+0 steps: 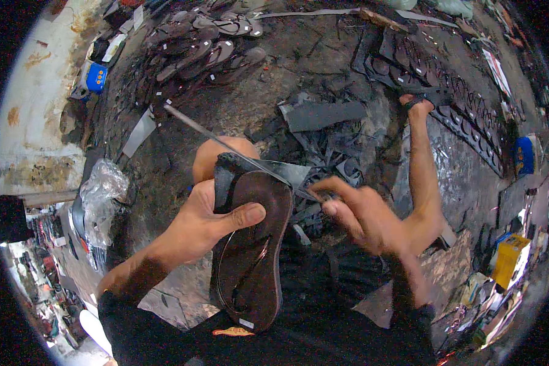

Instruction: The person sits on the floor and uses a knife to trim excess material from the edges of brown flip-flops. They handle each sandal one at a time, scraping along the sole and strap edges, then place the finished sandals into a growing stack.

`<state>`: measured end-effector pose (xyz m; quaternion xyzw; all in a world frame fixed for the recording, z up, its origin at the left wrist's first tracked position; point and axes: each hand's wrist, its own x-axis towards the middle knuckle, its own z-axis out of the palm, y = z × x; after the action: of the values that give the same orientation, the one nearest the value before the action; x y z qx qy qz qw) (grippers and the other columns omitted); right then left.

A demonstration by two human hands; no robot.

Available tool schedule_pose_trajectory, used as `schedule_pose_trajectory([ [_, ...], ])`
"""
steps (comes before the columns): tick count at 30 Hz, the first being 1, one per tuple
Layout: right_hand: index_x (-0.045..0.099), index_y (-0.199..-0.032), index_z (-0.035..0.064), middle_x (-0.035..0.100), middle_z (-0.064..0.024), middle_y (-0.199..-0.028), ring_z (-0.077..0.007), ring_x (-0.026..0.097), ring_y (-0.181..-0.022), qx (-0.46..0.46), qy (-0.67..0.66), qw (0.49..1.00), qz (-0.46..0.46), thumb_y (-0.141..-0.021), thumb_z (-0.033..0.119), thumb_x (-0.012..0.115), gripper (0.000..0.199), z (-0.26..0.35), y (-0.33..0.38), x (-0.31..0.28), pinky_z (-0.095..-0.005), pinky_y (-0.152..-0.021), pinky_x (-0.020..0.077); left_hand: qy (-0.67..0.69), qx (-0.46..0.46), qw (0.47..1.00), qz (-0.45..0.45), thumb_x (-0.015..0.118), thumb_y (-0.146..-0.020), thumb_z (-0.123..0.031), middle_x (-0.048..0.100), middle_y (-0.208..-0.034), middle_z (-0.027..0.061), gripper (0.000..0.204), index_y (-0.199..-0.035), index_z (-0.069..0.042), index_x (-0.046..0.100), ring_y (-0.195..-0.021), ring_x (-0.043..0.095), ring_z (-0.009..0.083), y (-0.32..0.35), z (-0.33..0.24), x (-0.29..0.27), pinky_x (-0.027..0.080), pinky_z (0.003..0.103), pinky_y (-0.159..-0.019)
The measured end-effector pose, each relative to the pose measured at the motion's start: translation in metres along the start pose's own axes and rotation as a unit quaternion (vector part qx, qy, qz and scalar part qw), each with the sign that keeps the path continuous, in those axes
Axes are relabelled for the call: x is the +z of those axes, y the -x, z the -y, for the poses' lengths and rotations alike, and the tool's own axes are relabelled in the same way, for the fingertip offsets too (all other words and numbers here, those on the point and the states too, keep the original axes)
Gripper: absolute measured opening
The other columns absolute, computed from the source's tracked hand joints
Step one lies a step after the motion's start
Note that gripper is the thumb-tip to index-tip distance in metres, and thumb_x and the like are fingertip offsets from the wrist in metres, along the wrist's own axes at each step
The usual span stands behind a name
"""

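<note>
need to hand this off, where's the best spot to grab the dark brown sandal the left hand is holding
Grip the dark brown sandal around its middle, from its left edge, as the left hand does now: thumb across the footbed, fingers behind the sole. The toe end is under the long blade held by the right hand, so probably avoid that end. The lower heel end is free as a second hold.

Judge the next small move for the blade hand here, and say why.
Probably draw the long blade further along the sandal rim: the right hand grips its handle end, the blade lies across the sandal's top edge, and the left hand clamps the sole steady.
</note>
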<state>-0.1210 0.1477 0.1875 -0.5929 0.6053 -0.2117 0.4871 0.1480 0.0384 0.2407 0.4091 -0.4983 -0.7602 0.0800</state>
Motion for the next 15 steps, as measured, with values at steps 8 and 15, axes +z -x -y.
schedule_pose_trajectory([
  [8, 0.046, -0.147, 0.0091, 0.062, -0.0206, -0.07, -0.0364, 0.067, -0.072, -0.138, 0.115, 0.982, 0.053, -0.107, 0.034, 0.048, 0.047, 0.044, -0.051, -0.038, -0.0472, -0.07, 0.0485, -0.079, 0.024, 0.996, -0.036, 0.071, -0.098, -0.03, 0.073, -0.109, 0.0067, 0.039, -0.123, -0.001, 0.065, -0.101, 0.068, 0.0164, 0.005, -0.001, 0.003, 0.055, 0.034, -0.091],
  [15, 0.054, -0.14, 0.0089, 0.059, 0.0017, -0.081, -0.008, 0.05, -0.062, -0.141, -0.268, 0.909, -0.285, -0.111, 0.036, 0.042, 0.042, 0.017, -0.016, 0.026, -0.0255, -0.055, 0.0401, 0.231, 0.152, 0.95, -0.147, 0.07, -0.097, -0.029, 0.066, -0.128, 0.0117, 0.039, -0.127, -0.005, 0.063, -0.11, 0.066, 0.0242, -0.033, -0.01, 0.049, 0.054, 0.04, -0.095],
])
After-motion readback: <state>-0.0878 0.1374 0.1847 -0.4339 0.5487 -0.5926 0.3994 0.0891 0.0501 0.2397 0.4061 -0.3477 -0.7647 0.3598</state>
